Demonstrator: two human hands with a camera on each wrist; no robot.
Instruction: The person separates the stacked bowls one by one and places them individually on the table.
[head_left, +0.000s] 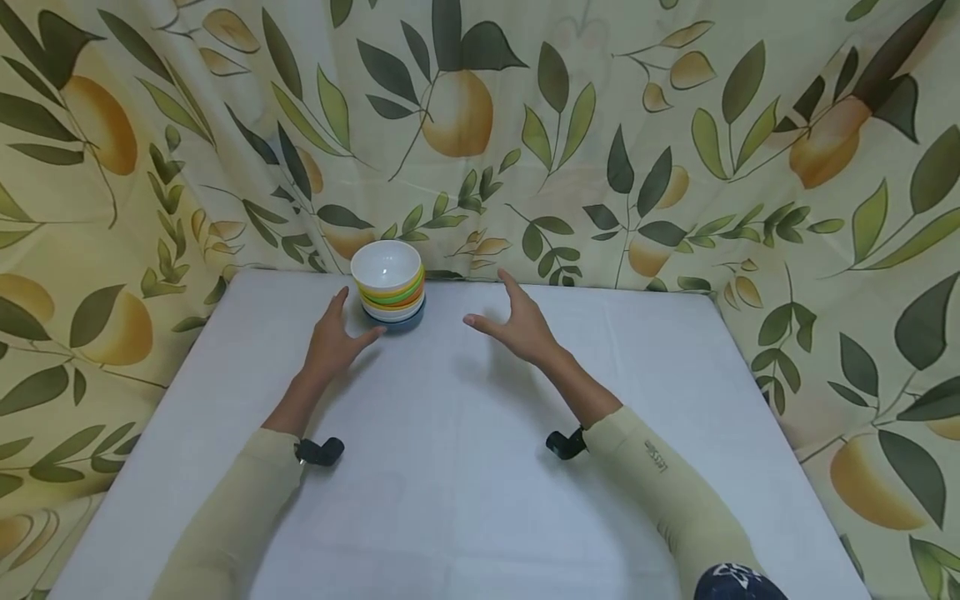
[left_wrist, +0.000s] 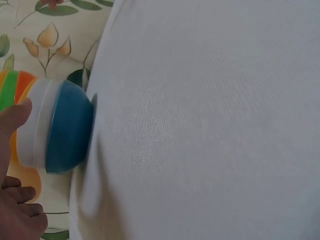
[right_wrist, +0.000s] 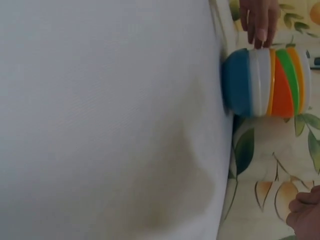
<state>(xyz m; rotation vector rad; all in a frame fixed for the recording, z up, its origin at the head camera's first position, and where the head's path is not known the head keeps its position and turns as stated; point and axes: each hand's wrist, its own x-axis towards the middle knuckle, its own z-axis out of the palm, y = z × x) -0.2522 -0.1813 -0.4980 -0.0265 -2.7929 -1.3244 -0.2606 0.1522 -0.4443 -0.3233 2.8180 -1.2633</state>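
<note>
A stack of nested bowls (head_left: 390, 293) stands near the far edge of the table, left of centre. A white bowl tops it, yellow, green and orange ones show below, then white, with a blue bowl (left_wrist: 70, 127) at the bottom. My left hand (head_left: 333, 340) is close at the stack's left and near side, thumb and fingers spread apart. In the left wrist view its thumb overlaps the stack; whether it touches is unclear. My right hand (head_left: 525, 325) hovers to the right, apart from the bowls, with thumb and fingers spread and nothing held.
A white cloth covers the table (head_left: 465, 467). Behind it and along both sides hangs a curtain (head_left: 570, 150) printed with fruit and leaves. A dark wrist camera (head_left: 321, 452) sits on the left wrist, another camera (head_left: 566, 443) on the right.
</note>
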